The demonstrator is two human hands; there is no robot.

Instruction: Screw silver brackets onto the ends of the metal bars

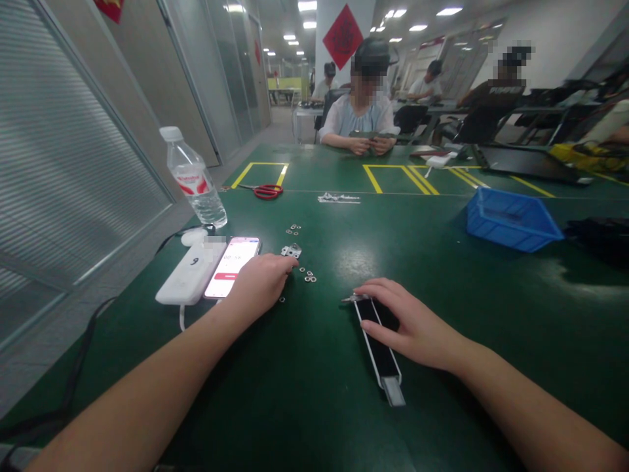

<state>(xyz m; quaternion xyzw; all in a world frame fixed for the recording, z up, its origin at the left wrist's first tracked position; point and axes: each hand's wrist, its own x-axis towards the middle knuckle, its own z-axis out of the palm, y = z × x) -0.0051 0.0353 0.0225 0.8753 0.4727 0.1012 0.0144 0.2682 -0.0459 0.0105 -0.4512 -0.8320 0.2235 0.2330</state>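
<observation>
A long black bar with silver edges lies on the green table, with a metal tab at its near end and a small pointed metal piece at its far end. My right hand grips its far half, thumb on its face and fingers over the top end. My left hand is low over the table with its fingers curled together; what they hold, if anything, is hidden. Just beyond its fingertips lie small metal brackets. Several small rings that look like nuts lie to its right, and more rings farther back.
A lit phone and a white power bank lie left, near a water bottle. Red-handled scissors and a pile of small white pieces are farther back. A blue bin stands right. A person sits opposite.
</observation>
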